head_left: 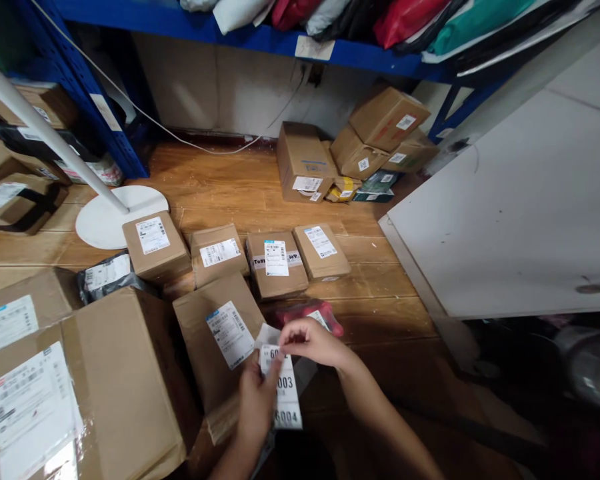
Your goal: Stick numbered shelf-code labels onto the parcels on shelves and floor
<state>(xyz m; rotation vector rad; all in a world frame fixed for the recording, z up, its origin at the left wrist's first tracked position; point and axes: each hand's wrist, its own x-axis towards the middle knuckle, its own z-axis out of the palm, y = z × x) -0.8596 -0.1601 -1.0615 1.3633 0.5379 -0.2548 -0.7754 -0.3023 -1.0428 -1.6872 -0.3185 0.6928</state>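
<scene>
My left hand (257,400) grips a white strip of numbered stickers (285,393) from the left side. My right hand (311,341) pinches the top of the same strip, fingers closed on a sticker. Just behind my hands lies a red plastic parcel (307,312) on the wooden floor. To the left of the strip sits a brown cardboard box with a white label (219,337).
A row of small labelled boxes (275,263) lies on the floor ahead. A large box (105,387) fills the near left. More boxes (360,150) are stacked under the blue shelf (240,30). A white lamp base (107,217) stands at left, a white panel (520,220) at right.
</scene>
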